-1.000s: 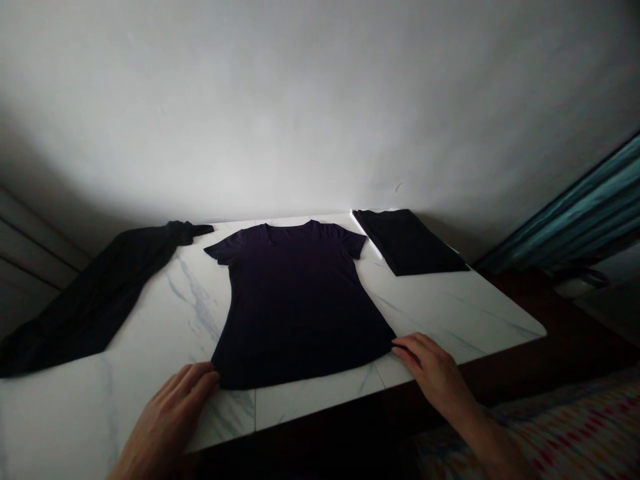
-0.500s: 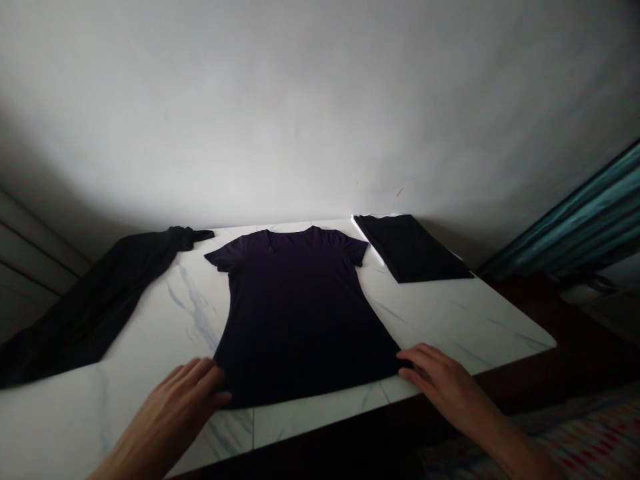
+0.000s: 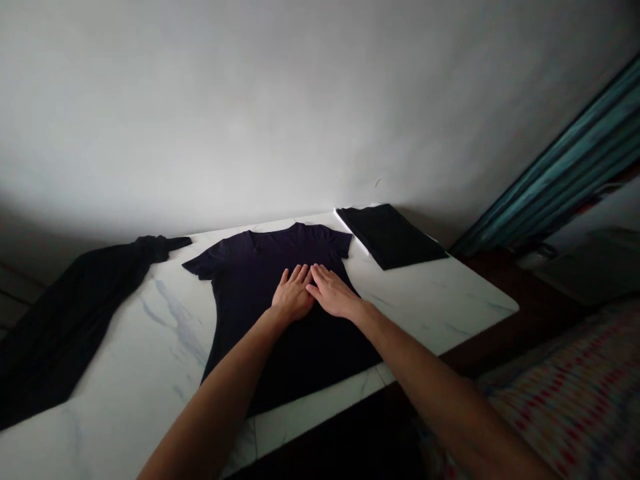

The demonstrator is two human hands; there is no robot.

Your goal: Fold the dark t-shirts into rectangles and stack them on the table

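Note:
A dark purple-navy short-sleeved T-shirt (image 3: pixel 250 293) lies spread out on the marble-patterned table (image 3: pixel 150 347), its neckline toward the wall and its hem toward me. My left hand (image 3: pixel 293 293) rests palm down on the middle of the shirt, fingers stretched out. Beside it, my right hand (image 3: pixel 331 291) also lies flat on the cloth, its fingertips close to or touching the left hand's fingers. Both forearms reach across the lower part of the shirt and hide some of its hem and sides.
At the left, a long black garment (image 3: pixel 85 300) lies across the table. A folded black cloth (image 3: pixel 393 237) with a white edge sits at the back right. Behind rises a pale wall (image 3: pixel 250 120). Right of the table are a teal curtain (image 3: pixel 565 167) and a colourful patterned fabric (image 3: pixel 575 400).
Both hands have left the shirt's bottom corners and moved inward and up to its middle, where they lie together. The view has turned slightly to the right.

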